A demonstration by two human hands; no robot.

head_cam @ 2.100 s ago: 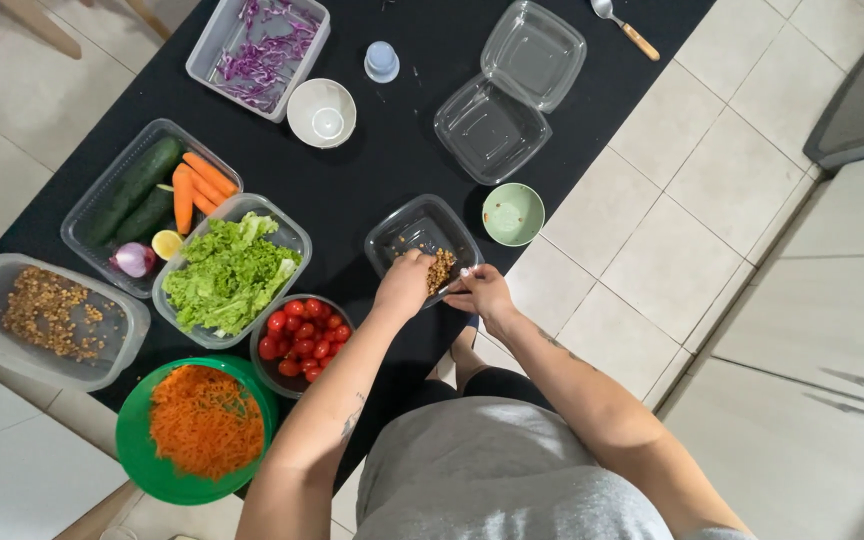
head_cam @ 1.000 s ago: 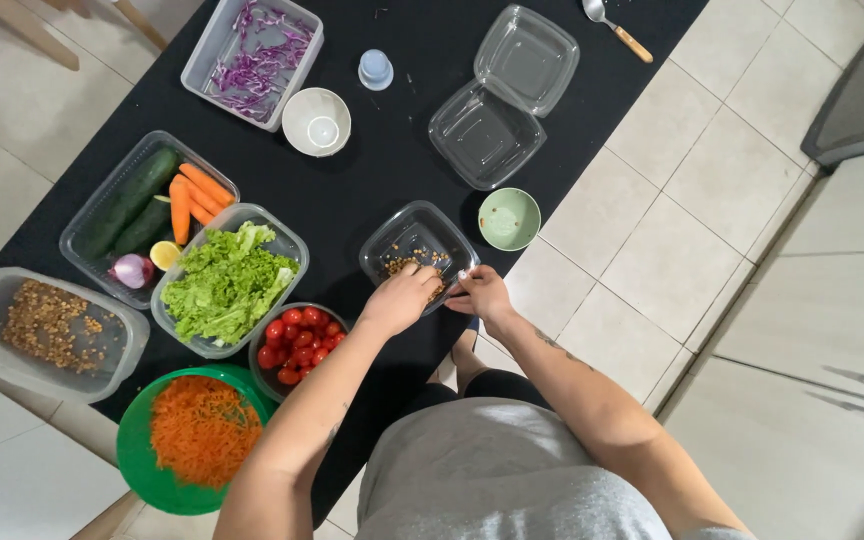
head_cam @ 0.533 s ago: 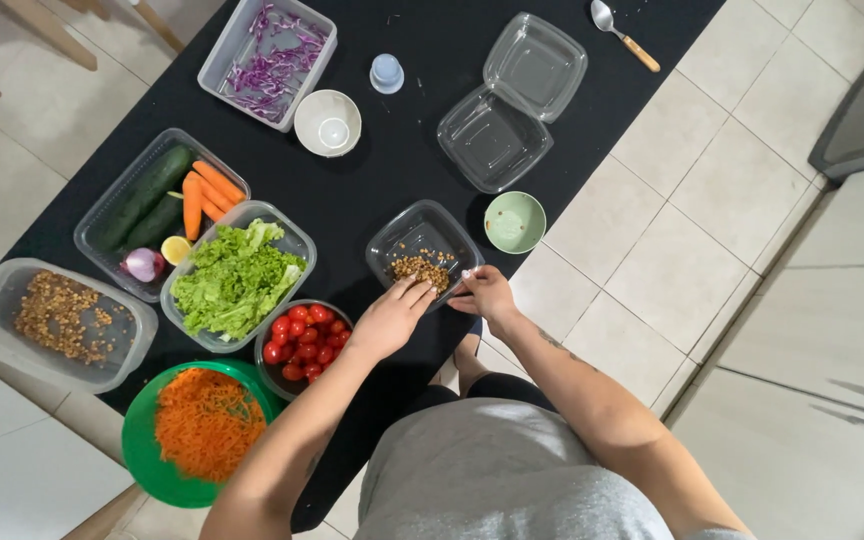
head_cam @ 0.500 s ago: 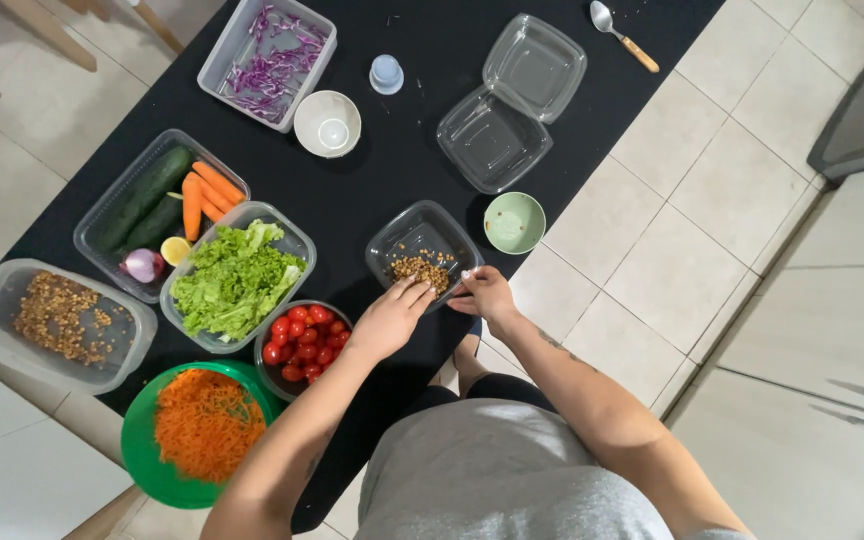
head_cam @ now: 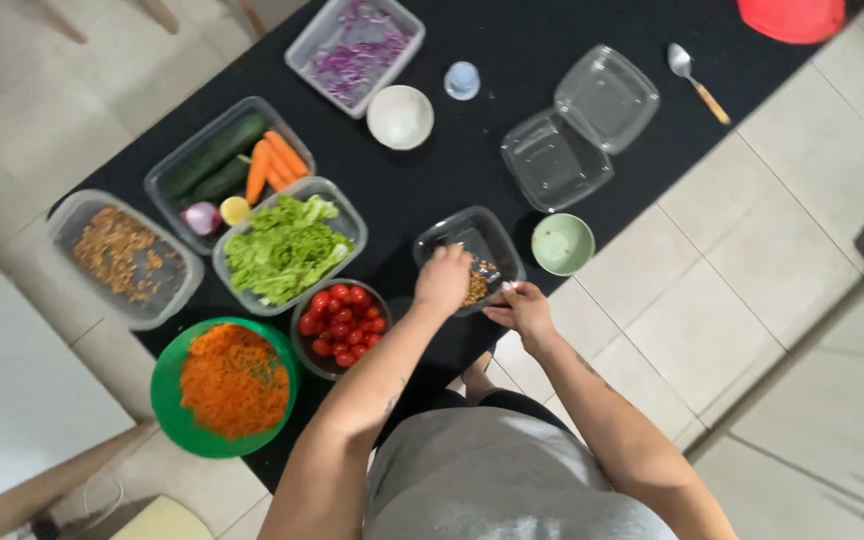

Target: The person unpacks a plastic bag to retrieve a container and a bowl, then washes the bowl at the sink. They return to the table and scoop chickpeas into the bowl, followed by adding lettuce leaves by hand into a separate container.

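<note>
A small clear plastic container [head_cam: 452, 232] with brown grainy bits [head_cam: 476, 289] in it stands at the near edge of the black table [head_cam: 472, 160]. My left hand [head_cam: 443, 281] is over it, fingers bent down onto the bits; whether it holds any is hidden. My right hand [head_cam: 522, 307] pinches the container's near right rim. A small light green bowl [head_cam: 563, 243] stands just right of the container.
Left of my hands are a bowl of cherry tomatoes [head_cam: 342, 325], a tub of lettuce [head_cam: 287, 247], a green plate of grated carrot [head_cam: 224, 385], a tub of brown crumbs [head_cam: 122, 255] and a vegetable tub [head_cam: 227, 160]. Farther back lie an open clamshell box [head_cam: 577, 130], a white bowl [head_cam: 399, 116], purple cabbage [head_cam: 357, 50] and a spoon [head_cam: 697, 82].
My left hand's fingers, spread at the container's rim before, are now curled down inside it. The right hand stays at the near rim. The view has shifted slightly.
</note>
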